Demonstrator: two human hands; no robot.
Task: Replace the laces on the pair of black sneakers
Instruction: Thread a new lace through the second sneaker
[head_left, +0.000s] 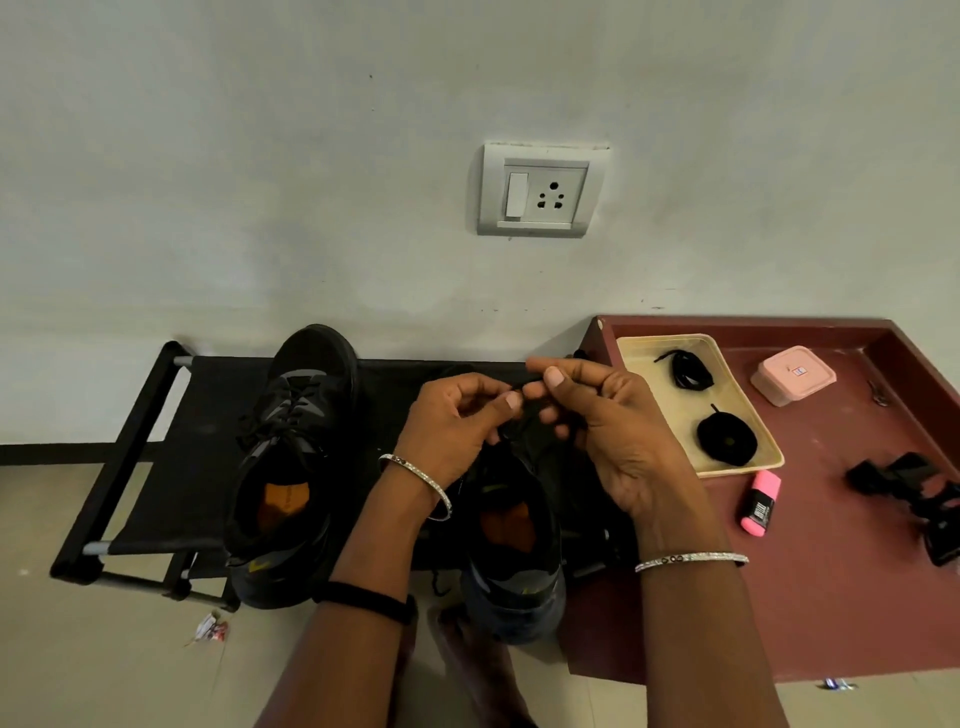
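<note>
Standing against the wall, the black shoe rack (171, 457) shows bare fabric at its left end, while a maroon worktop (831, 597) crowds its right edge. Two black sneakers sit on the rack with their heels over its near edge: the left sneaker (291, 467) is laced. Above the right sneaker (514, 545), the left hand (452, 421) and right hand (608, 431) pinch a black lace (531, 391).

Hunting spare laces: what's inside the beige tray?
The beige plastic tray holds a loose black lace bundle and a coiled one; the right hand hides its near-left corner.
</note>
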